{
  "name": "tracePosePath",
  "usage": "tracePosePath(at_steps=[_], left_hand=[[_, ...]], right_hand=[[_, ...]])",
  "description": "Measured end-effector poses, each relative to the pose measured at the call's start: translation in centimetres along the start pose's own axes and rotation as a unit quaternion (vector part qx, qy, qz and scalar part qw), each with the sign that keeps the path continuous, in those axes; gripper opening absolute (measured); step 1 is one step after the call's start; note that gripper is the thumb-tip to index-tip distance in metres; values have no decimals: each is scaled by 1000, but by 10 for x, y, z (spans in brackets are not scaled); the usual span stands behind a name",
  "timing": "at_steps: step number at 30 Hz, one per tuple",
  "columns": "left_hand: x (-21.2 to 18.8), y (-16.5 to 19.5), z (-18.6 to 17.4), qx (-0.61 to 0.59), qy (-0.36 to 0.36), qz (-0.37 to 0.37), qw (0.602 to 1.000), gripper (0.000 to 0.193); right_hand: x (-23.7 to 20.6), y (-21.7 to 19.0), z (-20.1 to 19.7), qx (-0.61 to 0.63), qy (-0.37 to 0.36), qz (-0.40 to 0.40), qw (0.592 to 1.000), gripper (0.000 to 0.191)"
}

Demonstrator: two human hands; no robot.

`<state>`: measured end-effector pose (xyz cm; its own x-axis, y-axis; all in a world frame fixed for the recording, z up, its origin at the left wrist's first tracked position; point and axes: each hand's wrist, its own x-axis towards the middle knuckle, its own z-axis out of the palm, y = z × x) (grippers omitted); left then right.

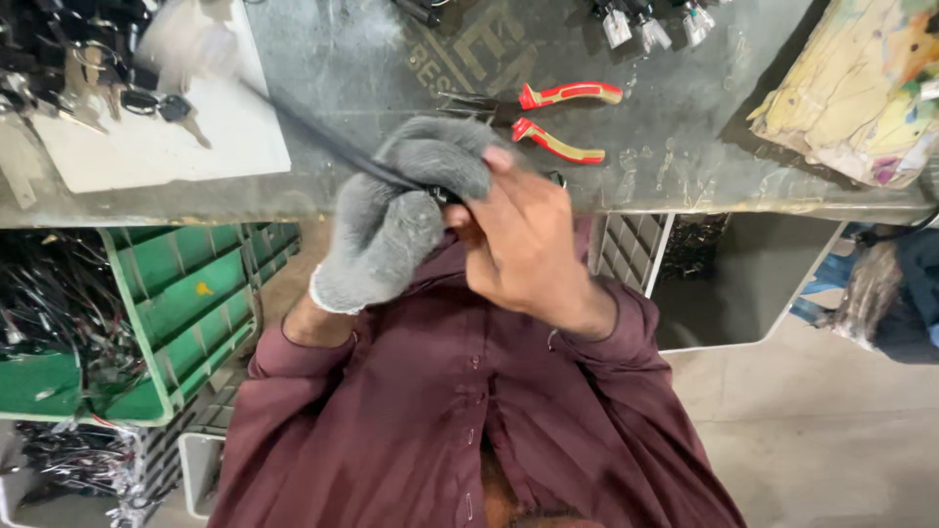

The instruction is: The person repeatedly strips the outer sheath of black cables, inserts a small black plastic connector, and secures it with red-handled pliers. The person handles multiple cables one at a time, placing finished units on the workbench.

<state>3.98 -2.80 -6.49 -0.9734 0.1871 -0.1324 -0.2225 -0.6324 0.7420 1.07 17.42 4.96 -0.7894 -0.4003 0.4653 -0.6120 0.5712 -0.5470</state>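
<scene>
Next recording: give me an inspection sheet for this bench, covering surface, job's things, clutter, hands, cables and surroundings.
Surface: grey bench, scuffed and stained.
Job's things: black cable gripped in the gloved left hand; its end is hidden between the hands.
Clutter: red-handled pliers, white board with keys, crumpled cloth.
Hands: left hand in a grey glove, closed on the cable; bare right hand pressed against it, grip hidden.
Cables: tangled wires by the green crate.
Surroundings: grey bin under the bench, concrete floor.
</scene>
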Motion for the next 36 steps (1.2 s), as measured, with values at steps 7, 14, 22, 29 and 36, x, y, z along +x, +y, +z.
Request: tracePosePath(at_steps=[7, 14, 22, 29, 36], left_hand=[[4, 38, 107, 366, -128, 162, 907, 38], [-3, 38, 127, 419, -396, -142, 805, 27], [22, 65, 96, 269, -281, 6, 921, 34], [30, 72, 83, 99, -130, -75, 984, 38], [30, 52, 95, 336, -26, 186, 923, 16]], right_hand=[[9, -5, -47, 46, 119, 5, 992, 31], [37, -3, -69, 440, 357, -74, 820, 41], [28, 23, -65, 508, 366, -22, 779, 52], [-6, 31, 6, 395, -17, 186, 900, 62], [-68, 45, 47, 268, 125, 218, 930, 46]])
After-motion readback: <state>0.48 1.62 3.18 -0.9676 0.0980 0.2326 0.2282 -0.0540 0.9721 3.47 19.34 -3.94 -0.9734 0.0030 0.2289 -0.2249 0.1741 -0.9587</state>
